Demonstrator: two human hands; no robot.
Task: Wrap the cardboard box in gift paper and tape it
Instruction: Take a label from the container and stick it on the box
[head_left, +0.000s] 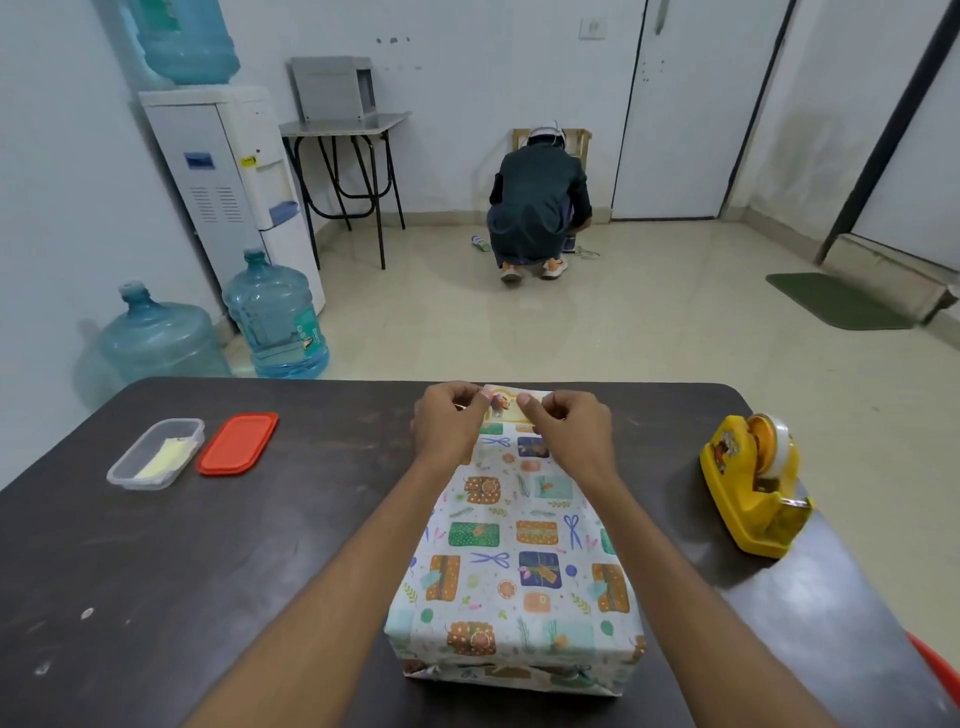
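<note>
We pinch the far flap of the gift paper (511, 540) with left grip (449, 418) and right grip (566, 423), fingers curled, to hold the fold flat for taping

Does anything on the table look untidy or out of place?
Yes. The paper fold at the near end of the box is crumpled, and its left corner sticks out. The red lid lies beside its container, not on it.

Head camera — looks forward and down over the table (322, 519), close.
</note>
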